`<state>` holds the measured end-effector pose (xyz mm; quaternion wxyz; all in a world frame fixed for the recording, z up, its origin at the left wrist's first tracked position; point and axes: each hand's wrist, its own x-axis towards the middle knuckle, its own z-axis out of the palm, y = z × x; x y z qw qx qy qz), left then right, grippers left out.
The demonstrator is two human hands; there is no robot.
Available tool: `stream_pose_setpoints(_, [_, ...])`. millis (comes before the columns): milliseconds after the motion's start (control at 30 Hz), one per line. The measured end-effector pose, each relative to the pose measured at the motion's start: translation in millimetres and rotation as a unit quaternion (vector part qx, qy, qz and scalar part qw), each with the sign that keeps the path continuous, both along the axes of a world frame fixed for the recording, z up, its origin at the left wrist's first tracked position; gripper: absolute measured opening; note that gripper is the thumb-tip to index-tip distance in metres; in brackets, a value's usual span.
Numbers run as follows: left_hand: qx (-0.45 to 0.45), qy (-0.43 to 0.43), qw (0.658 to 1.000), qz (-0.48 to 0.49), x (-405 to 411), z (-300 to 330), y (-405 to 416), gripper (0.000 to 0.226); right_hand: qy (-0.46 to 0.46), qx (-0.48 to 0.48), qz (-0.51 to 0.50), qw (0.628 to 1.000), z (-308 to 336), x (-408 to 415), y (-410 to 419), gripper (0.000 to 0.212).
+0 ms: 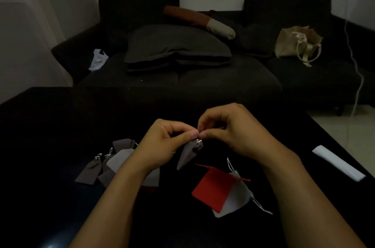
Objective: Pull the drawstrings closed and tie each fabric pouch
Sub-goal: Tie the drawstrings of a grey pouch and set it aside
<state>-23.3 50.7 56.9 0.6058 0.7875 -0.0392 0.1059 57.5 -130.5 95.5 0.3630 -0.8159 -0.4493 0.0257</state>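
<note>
A small grey fabric pouch [187, 155] hangs above the black table, its gathered top just under my fingertips. My left hand [162, 142] and my right hand [229, 132] meet over it, each pinching the pouch's drawstring at the neck. To the left, several grey pouches [90, 170] and a white pouch [119, 160] lie on the table, partly hidden by my left forearm. At the lower right a red pouch [213, 189] lies on top of a white pouch [240, 197] with loose white strings.
The black table [50, 136] fills the foreground. A folded white cloth [338, 163] lies near its right edge. Behind stands a dark sofa [203, 77] with cushions, a beige tote bag [297, 42] and a white plastic bag [99, 59].
</note>
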Motion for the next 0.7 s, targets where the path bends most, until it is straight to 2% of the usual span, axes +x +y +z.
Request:
stream_pose_setpoints(133, [0.061, 0.032, 0.997, -0.029, -2, 2, 2, 0.015, 0.005, -0.066, 0.008, 0.998, -2, 0, 1, 0.013])
stream_pose_setpoints(267, [0.093, 0.059, 0.992, -0.058, -4, 6, 6, 0.017, 0.010, -0.090, 0.002, 0.996, 0, 0, 2, 0.010])
stream_pose_setpoints(400, [0.087, 0.065, 0.993, -0.055, -5, 8, 5, 0.015, 0.014, -0.117, 0.008, 0.993, -2, -4, 4, 0.008])
stream_pose_setpoints(467, [0.033, 0.069, 0.996, -0.040, -6, 10, 5, 0.018, 0.034, -0.099, 0.022, 0.994, 0, -5, 3, 0.010])
stream_pose_setpoints(533, [-0.077, 0.078, 0.994, -0.015, -7, 11, 2, 0.016, 0.098, -0.054, 0.063, 0.992, 5, -7, -1, 0.011])
stream_pose_setpoints(633, [-0.292, 0.082, 0.953, -0.016, -7, 12, -10, 0.013, 0.220, 0.033, 0.123, 0.967, 12, -11, -5, 0.010])
stream_pose_setpoints(700, [-0.346, 0.079, 0.935, -0.018, -5, 11, -17, 0.013, 0.266, 0.066, 0.137, 0.952, 12, -11, -6, 0.007])
